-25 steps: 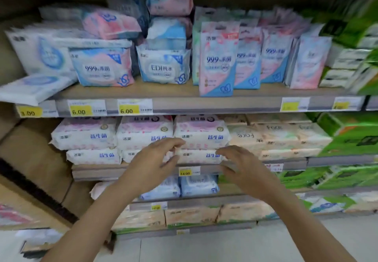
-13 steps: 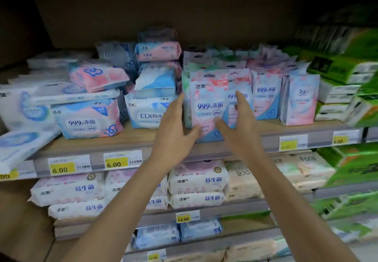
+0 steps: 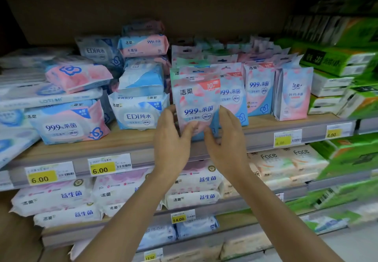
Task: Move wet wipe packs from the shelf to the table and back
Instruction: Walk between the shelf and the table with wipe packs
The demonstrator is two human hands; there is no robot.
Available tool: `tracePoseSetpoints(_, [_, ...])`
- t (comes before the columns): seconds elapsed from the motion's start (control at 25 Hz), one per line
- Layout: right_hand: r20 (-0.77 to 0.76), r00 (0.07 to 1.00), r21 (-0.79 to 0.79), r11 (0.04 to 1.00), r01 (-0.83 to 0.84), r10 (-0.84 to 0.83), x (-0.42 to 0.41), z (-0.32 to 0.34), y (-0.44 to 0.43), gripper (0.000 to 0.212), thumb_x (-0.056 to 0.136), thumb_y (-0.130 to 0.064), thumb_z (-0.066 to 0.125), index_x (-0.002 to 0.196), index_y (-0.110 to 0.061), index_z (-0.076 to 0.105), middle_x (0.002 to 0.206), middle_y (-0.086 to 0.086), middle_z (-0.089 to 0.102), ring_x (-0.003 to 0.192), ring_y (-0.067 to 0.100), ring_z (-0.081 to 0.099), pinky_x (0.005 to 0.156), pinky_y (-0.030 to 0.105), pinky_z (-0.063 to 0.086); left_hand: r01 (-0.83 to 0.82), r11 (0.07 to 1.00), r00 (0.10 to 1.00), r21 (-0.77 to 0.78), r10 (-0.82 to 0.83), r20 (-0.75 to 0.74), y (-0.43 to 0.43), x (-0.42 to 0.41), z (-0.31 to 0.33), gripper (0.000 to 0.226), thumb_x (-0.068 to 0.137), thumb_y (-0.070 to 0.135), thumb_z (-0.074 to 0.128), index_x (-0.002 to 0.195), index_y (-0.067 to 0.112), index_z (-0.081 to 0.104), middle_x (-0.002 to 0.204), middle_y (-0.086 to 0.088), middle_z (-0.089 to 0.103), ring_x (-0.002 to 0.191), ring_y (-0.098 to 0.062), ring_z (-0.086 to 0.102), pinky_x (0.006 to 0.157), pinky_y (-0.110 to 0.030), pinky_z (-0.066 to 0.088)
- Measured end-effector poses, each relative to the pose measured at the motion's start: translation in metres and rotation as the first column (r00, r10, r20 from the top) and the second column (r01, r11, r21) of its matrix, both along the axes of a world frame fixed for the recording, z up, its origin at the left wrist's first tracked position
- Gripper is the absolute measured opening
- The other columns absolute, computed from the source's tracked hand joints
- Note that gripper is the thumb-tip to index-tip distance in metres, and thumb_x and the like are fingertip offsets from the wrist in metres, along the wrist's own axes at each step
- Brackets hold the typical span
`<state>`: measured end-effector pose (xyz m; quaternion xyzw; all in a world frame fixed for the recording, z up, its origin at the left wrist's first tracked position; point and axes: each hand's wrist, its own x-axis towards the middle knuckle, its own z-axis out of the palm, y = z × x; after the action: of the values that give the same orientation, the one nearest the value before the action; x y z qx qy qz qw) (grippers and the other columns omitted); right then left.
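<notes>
Both the left hand and the right hand are gripping one upright wet wipe pack on the shelf, fingers curling round it.

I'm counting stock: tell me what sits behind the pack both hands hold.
Behind the front pack, held by the left hand and right hand, the tops of more upright packs show. Their fronts and how many stand there are covered.

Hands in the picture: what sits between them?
An upright pink-and-blue wet wipe pack, held by the left hand and right hand; head view shows it.
</notes>
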<state>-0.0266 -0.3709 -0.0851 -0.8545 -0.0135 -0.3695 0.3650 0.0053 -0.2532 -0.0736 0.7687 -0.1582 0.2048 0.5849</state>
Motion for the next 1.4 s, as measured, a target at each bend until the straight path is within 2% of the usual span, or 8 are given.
tracePoseSetpoints(0.28, [-0.108,0.992,0.316,0.949,-0.021,0.058,0.010,0.027,-0.015,0.048,0.091,-0.016,0.057,0.136,-0.012,0.041,0.132,0.003,0.047,0.115,0.014,0.047,0.098,0.031,0.040,0.056,0.940,0.992,-0.336,-0.089,-0.084,0.035,0.012,0.016,0.031,0.086,0.001,0.063,0.107,0.016,0.046,0.099,0.010,0.062,0.082,0.010,0.062,0.077,-0.013,0.050])
tracePoseSetpoints(0.44, [-0.286,0.956,0.150,0.982,0.119,-0.072,0.031,0.026,-0.008,0.085,0.076,-0.042,0.074,0.143,-0.009,0.032,0.137,0.009,0.037,0.127,0.026,0.035,0.107,0.043,0.033,0.026,0.924,0.992,-0.381,-0.071,-0.105,0.054,0.015,0.020,0.026,0.087,0.001,0.061,0.105,0.014,0.047,0.096,0.009,0.063,0.077,0.012,0.062,0.072,-0.012,0.051])
tracePoseSetpoints(0.6, [-0.250,0.955,0.099,0.977,0.191,-0.161,0.037,0.026,0.007,0.083,0.067,-0.033,0.083,0.133,-0.007,0.040,0.131,0.008,0.041,0.123,0.026,0.036,0.101,0.036,0.032,0.001,0.928,0.987,-0.373,-0.060,-0.148,0.064,0.018,0.015,0.026,0.086,0.003,0.063,0.092,0.025,0.050,0.091,0.009,0.064,0.075,0.010,0.062,0.074,-0.022,0.054])
tracePoseSetpoints(0.84, [-0.134,0.991,0.435,0.899,0.055,0.004,0.034,0.032,0.001,0.068,0.062,-0.005,0.085,0.106,-0.017,0.034,0.089,-0.014,0.047,0.078,0.004,0.052,0.066,0.010,0.044,-0.018,0.944,0.987,-0.330,-0.036,-0.159,0.067,0.020,0.020,0.023,0.086,0.006,0.064,0.099,0.019,0.051,0.092,0.010,0.064,0.073,0.012,0.061,0.071,-0.016,0.052])
tracePoseSetpoints(0.92, [-0.078,0.997,0.455,0.890,0.030,0.006,0.032,0.034,-0.007,0.066,0.065,-0.005,0.084,0.102,-0.023,0.032,0.091,-0.006,0.054,0.076,0.004,0.056,0.067,0.015,0.048,-0.015,0.938,0.983,-0.345,-0.050,-0.178,0.070,0.019,0.021,0.023,0.086,0.006,0.065,0.100,0.019,0.052,0.094,0.009,0.065,0.081,0.003,0.063,0.081,-0.028,0.054])
tracePoseSetpoints(1.08, [0.072,0.997,0.501,0.863,-0.070,0.039,0.021,0.044,-0.014,0.060,0.069,-0.010,0.081,0.096,-0.035,0.034,0.108,0.013,0.063,0.095,0.023,0.067,0.081,0.046,0.056,0.014,0.921,0.973,-0.389,-0.103,-0.207,0.077,0.016,0.025,0.023,0.086,0.007,0.065,0.095,0.024,0.053,0.098,0.006,0.067,0.094,-0.014,0.064,0.089,-0.045,0.053])
tracePoseSetpoints(1.28, [0.118,0.951,0.598,0.745,-0.297,0.285,-0.005,0.047,0.009,0.050,0.073,0.002,0.075,0.102,-0.021,0.041,0.094,0.002,0.071,0.081,0.016,0.071,0.069,0.033,0.059,0.037,0.915,0.971,-0.401,-0.127,-0.201,0.101,-0.012,0.022,0.024,0.084,0.007,0.066,0.103,0.017,0.055,0.099,0.004,0.069,0.093,-0.011,0.066,0.085,-0.031,0.054])
tracePoseSetpoints(1.4, [0.065,0.907,0.653,0.670,-0.354,0.416,-0.017,0.021,0.026,0.050,0.071,0.002,0.075,0.104,-0.019,0.044,0.099,0.001,0.070,0.086,0.016,0.071,0.069,0.031,0.058,-0.042,0.900,0.968,-0.435,-0.071,-0.240,0.121,-0.043,0.003,0.031,0.076,0.012,0.072,0.102,0.016,0.056,0.103,0.000,0.070,0.096,-0.015,0.067,0.086,-0.034,0.055])
